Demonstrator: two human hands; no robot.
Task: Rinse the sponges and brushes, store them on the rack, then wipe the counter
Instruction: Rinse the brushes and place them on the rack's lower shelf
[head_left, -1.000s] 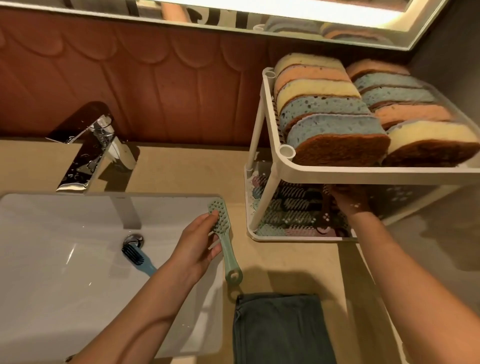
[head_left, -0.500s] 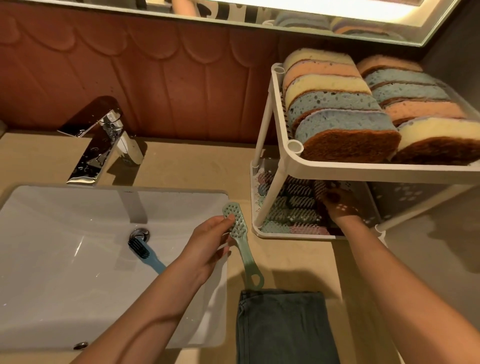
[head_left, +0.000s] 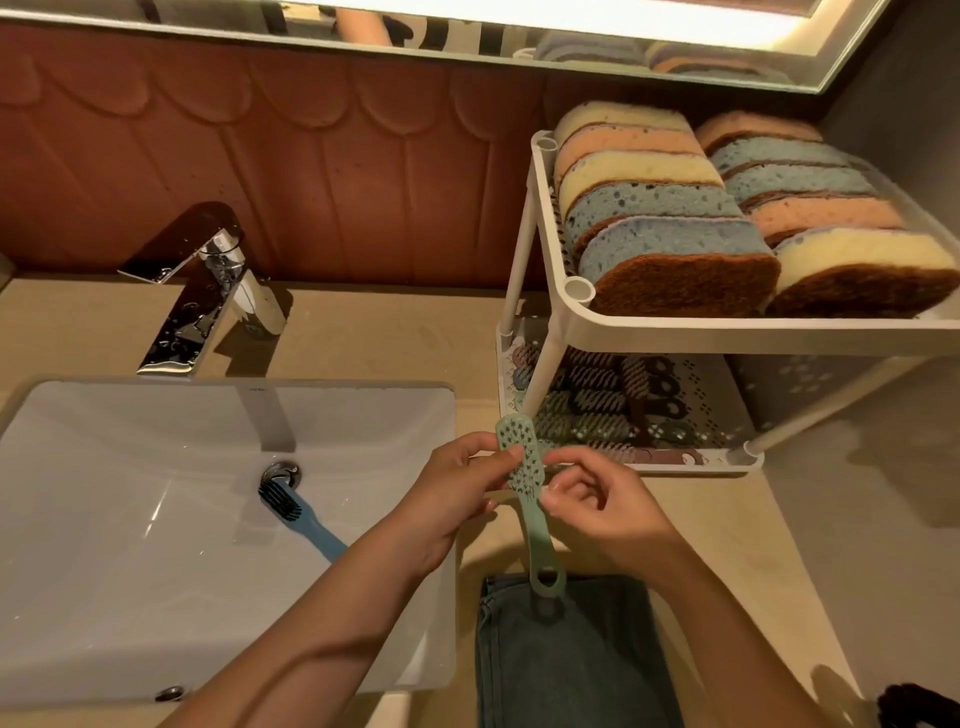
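A pale green brush (head_left: 524, 480) hangs upright in front of the rack, its head pinched between my left hand (head_left: 452, 488) and my right hand (head_left: 597, 499); its handle loop dangles over the cloth. A blue brush (head_left: 298, 517) lies in the white sink (head_left: 104, 519) with its bristles by the drain. The white two-tier rack (head_left: 675, 330) holds several sponges (head_left: 670, 244) on edge on its upper shelf and several brushes (head_left: 597, 405) lying on its lower shelf.
A folded dark green cloth (head_left: 571, 654) lies on the beige counter (head_left: 363, 338) at the near edge, right of the sink. A chrome tap (head_left: 208, 291) stands behind the sink. A mirror (head_left: 519, 26) runs above the brown wall panel.
My right hand came out from under the rack's lower shelf and took hold of the green brush's head beside my left hand. The brush moved slightly right, toward the rack.
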